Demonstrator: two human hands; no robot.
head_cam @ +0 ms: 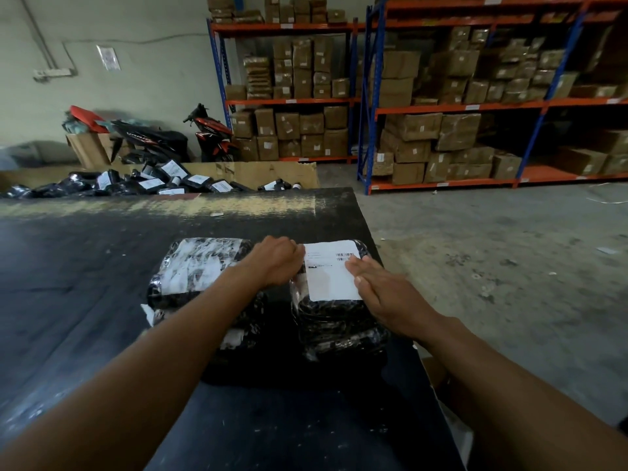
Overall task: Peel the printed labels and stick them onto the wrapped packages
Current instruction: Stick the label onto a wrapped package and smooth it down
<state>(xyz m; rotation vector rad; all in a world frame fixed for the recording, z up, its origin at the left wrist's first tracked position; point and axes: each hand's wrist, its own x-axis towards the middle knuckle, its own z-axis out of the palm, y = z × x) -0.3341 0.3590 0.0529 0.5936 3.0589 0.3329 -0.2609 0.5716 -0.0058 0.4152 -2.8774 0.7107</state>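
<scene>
Showing barcodes, the label (331,277) lies on the package (339,321).

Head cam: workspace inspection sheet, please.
Surface: black table, scuffed, far edge worn pale.
Job's things: white label lying on the right package; left package beside it.
Clutter: small white scrap near the far edge.
Hands: right hand flat, fingers pressing the label; left hand curled at its left edge, grip hidden.
Cables: wall conduit; nothing seen on the table.
Surroundings: racks of cartons, motorbikes, cardboard bin of labelled parcels.
</scene>
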